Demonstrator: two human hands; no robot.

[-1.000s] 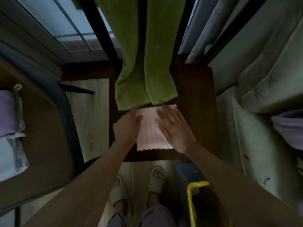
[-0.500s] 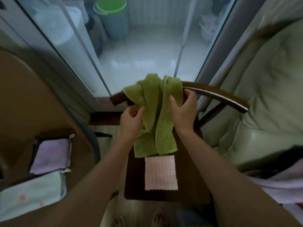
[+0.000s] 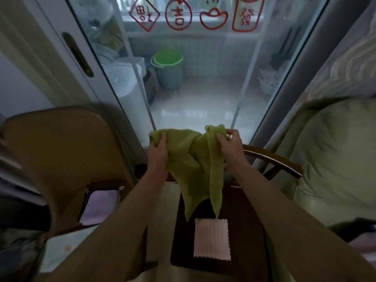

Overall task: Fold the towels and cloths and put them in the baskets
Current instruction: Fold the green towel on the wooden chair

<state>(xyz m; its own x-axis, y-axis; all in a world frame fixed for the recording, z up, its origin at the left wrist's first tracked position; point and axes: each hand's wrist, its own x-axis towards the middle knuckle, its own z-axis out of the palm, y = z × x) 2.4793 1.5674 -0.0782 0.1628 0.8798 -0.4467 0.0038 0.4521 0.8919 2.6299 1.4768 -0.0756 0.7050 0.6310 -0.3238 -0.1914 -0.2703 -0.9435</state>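
Above the chair seat (image 3: 248, 216): green towel (image 3: 189, 159) held up, both hands gripping its top edge.
Soft, light, limp, so it sags and bunches; left hand (image 3: 157, 152) and right hand (image 3: 231, 144) should shift to the corners. Folded pink cloth (image 3: 211, 239) lies below.

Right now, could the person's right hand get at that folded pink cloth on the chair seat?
Probably not yet. The right hand is gripping the green towel, as is the left hand. The pink cloth itself lies uncovered on the chair seat below, so once the towel is released the way looks free.
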